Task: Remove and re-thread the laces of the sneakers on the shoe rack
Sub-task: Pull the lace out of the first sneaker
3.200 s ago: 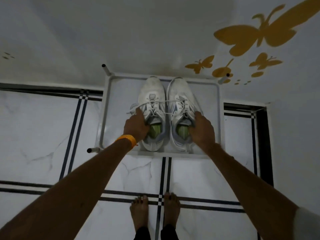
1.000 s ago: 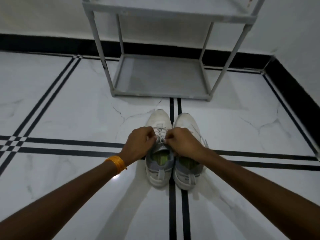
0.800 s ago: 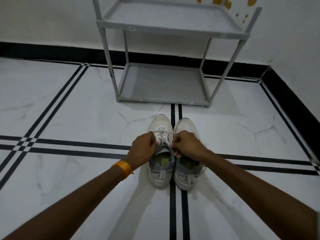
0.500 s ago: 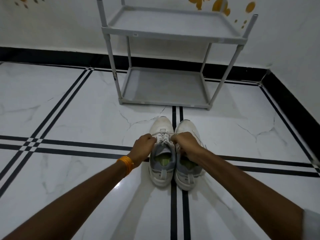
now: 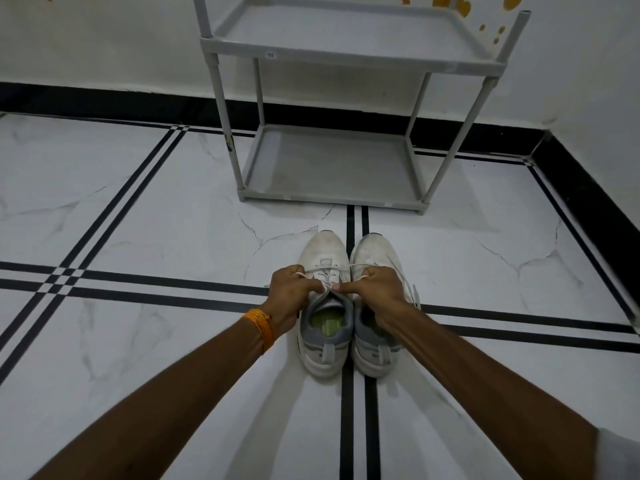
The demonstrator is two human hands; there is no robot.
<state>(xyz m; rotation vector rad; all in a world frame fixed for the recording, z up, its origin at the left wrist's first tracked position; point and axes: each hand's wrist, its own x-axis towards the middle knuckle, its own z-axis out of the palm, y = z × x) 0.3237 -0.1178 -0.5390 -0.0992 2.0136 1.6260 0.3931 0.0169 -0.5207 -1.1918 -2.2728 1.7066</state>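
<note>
Pair of white/grey sneakers on the floor (image 5: 138,209), side by side and touching, toes toward the shoe rack (image 5: 346,60), heels toward the camera. They sit just in front of the rack's lower shelf, not on it, straddling a double black line in the tile.

Left sneaker (image 5: 325,344): collar open, yellow-green insole visible inside. Right sneaker (image 5: 375,251): opening mostly hidden under the right forearm.

Left hand (image 5: 289,296): grip narrow, fingers curled closed on the lace (image 5: 325,269) at the left side of the left sneaker's throat. Right hand (image 5: 375,289): grip also narrow, closed on the other side of the same lace. Thumb tips of both hands nearly meet over the tongue. A lace strand runs taut between the two hands across the upper eyelets. Loose lace from the right sneaker trails down its outer side.

Orange band (image 5: 261,327) on the left wrist.

Rack: grey, two tiers, nothing on either shelf. Small tag on the front rail of the top shelf and two more on the bottom rail, all too small to read. No brand readable on the shoes.

Orange decals (image 5: 450,3) on the wall behind the rack, cropped at the top edge.
</note>
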